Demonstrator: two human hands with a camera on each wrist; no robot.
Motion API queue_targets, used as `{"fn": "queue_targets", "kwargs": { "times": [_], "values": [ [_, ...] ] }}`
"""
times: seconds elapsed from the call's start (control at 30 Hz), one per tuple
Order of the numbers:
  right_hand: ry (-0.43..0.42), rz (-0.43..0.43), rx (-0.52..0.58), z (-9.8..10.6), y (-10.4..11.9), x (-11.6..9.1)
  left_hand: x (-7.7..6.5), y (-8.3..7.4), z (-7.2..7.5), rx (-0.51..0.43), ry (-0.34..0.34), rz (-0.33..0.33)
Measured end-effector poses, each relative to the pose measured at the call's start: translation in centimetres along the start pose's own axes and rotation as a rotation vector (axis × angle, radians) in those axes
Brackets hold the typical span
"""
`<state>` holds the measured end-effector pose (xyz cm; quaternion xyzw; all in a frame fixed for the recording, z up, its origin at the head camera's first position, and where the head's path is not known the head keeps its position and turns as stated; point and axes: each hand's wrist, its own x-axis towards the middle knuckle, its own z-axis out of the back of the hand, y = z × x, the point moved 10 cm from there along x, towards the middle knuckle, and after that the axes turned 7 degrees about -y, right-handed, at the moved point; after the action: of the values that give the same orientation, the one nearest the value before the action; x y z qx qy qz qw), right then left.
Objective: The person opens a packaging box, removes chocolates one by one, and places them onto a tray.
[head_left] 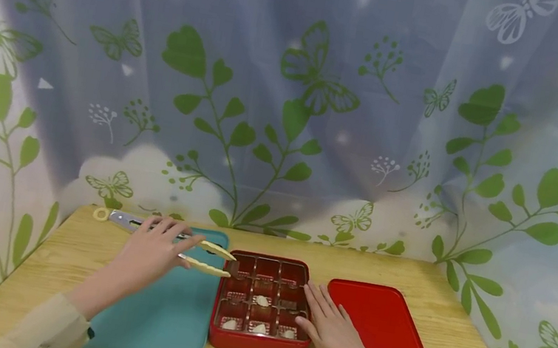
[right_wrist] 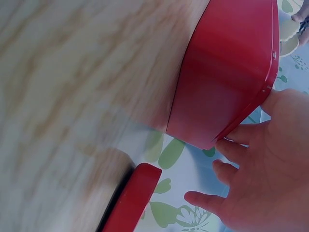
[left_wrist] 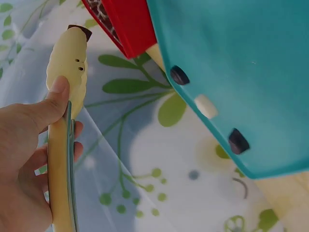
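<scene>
head view: grips tongs (head_left: 205, 267) in left hand (head_left: 156, 246), between thumb and fingers; pinches dark piece (head_left: 233, 268) between the tong tips at the left edge of red box (head_left: 258, 345), exact compartment hard to judge; rests right hand (head_left: 332, 334), fingers extended, against the box's right side, near red lid (head_left: 378, 326). left wrist view: presses thumb on one tong arm; shows two dark blocks (left_wrist: 238, 141) and one white block (left_wrist: 206, 106) near the edge of teal tray (left_wrist: 241, 58). right wrist view: touches the box's wall with spread fingers.

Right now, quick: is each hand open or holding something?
Left hand: closed, holding tongs with a brown piece at their tips.
Right hand: open, fingertips against the red box.
</scene>
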<state>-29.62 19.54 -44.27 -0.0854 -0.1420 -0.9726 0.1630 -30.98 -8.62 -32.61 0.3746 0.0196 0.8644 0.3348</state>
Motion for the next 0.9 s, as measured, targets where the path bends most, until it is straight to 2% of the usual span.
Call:
{"fn": "queue_targets", "kwargs": {
  "times": [0.13,0.3,0.57,0.7,0.9],
  "values": [
    [-0.006,0.001,-0.003,0.0,0.0,-0.1,-1.4,1.7,0.5,0.01,-0.027,0.052],
    [-0.008,-0.004,0.013,0.1,0.1,-0.2,-3.9,4.1,1.1,0.034,-0.049,0.106],
    [-0.02,-0.006,-0.007,0.2,-0.1,-0.1,-7.5,7.8,1.3,0.143,-0.047,0.13],
    [-0.016,-0.01,0.007,0.0,-0.2,-0.1,-8.5,9.0,0.9,0.164,0.005,0.145],
    [-0.01,-0.009,0.012,-0.2,-0.1,0.1,-9.3,9.8,-0.3,0.201,0.142,0.157]
  ]
}}
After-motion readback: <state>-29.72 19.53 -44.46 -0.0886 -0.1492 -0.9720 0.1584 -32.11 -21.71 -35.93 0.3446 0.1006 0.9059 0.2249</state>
